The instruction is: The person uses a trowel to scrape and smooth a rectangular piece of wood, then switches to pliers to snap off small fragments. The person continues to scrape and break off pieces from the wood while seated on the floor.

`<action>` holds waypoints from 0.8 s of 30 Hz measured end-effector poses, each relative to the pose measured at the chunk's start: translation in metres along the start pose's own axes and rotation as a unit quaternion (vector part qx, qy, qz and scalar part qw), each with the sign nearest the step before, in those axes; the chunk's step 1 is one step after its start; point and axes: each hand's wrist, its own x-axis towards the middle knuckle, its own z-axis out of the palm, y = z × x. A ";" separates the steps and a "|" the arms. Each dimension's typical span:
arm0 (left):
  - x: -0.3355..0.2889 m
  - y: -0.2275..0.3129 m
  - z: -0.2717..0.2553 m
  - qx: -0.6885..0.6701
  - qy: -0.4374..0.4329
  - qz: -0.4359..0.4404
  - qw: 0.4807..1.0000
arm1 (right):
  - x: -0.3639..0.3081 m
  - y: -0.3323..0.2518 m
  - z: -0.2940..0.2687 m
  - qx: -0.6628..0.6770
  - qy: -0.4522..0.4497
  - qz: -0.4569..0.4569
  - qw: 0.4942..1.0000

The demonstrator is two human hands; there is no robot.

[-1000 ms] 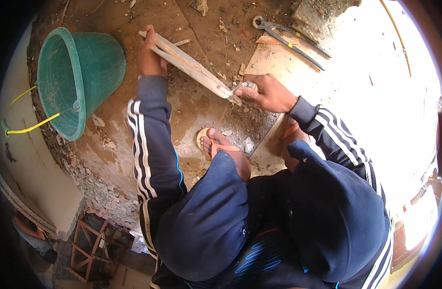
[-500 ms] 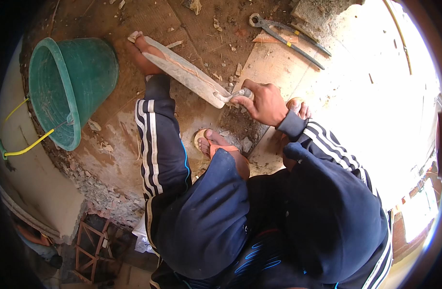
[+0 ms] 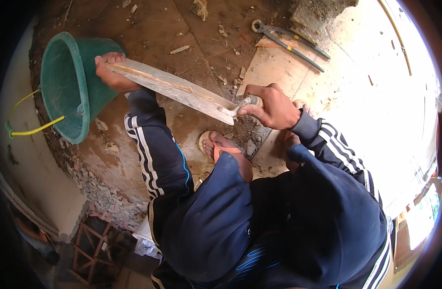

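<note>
My right hand point(image 3: 274, 107) is closed around the handle of a trowel with a curved metal neck. From that neck a long, pale grey flat blade point(image 3: 175, 91) slants up to the left, with a brownish streak along its length. Whether the streak is residue or a separate strip, I cannot tell. My left hand point(image 3: 114, 72) grips the blade's far end, its fingers curled over it. Just behind that hand a green bucket point(image 3: 98, 67) lies tipped, its mouth facing left. A pair of long-handled pincers point(image 3: 290, 45) rests beyond my right hand.
My sandalled foot point(image 3: 221, 145) is below the blade, beside a small heap of rubble point(image 3: 250, 132). A rough concrete chunk point(image 3: 322, 19) sits at the far right. A yellow-sleeved bucket handle point(image 3: 38, 127) sticks out left. Loose chips, including a larger piece point(image 3: 199, 8), litter the ground.
My left hand has moved left to the blade's far end, in front of the bucket. The trowel and my right hand have shifted slightly; the right hand keeps its hold.
</note>
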 end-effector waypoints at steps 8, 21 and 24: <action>-0.020 0.032 0.013 0.014 0.085 0.105 0.991 | -0.010 -0.022 -0.001 -0.055 0.047 0.011 0.997; -0.021 0.043 0.015 0.076 0.060 0.111 0.989 | -0.019 -0.019 0.000 -0.049 0.091 -0.033 0.994; -0.029 0.046 0.017 0.178 0.144 0.159 0.960 | -0.024 -0.019 0.003 -0.045 0.103 -0.041 0.993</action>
